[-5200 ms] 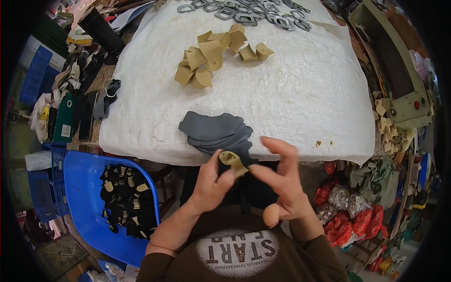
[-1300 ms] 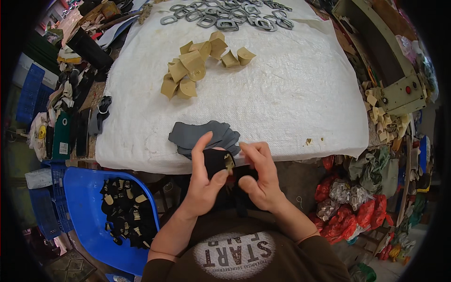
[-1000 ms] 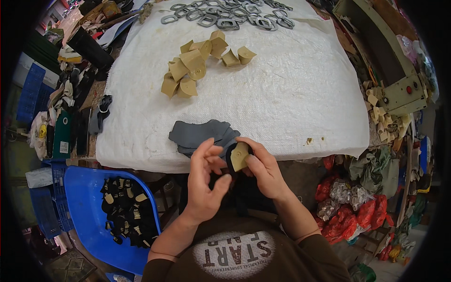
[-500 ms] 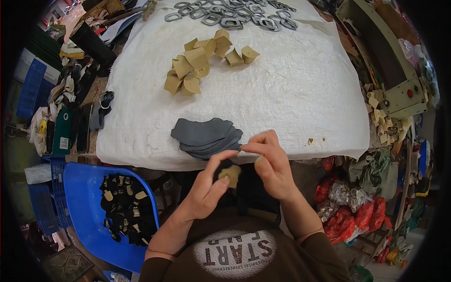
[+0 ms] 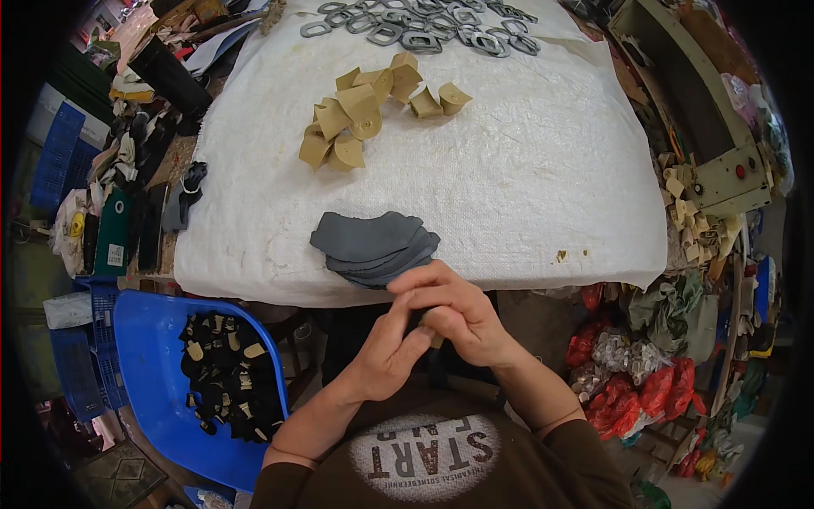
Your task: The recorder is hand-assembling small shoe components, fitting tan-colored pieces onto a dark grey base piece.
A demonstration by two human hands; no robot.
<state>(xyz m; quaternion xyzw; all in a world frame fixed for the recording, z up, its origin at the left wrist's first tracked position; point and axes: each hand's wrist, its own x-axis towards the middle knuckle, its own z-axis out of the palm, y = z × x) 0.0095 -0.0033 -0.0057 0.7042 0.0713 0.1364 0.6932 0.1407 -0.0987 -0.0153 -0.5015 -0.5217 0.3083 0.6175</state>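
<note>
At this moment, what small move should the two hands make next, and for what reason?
Probably the left hand and right hand should part slightly, so that the small beige piece between them can be checked. The hands meet around it, and only a bit of beige shows near the thumbs, so its state cannot be judged from here.

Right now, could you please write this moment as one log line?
left grip: holding mostly hidden piece | right grip: at it, hold unclear | grey stack: on white sheet | tan parts: beyond stack | blue tub: left
</note>
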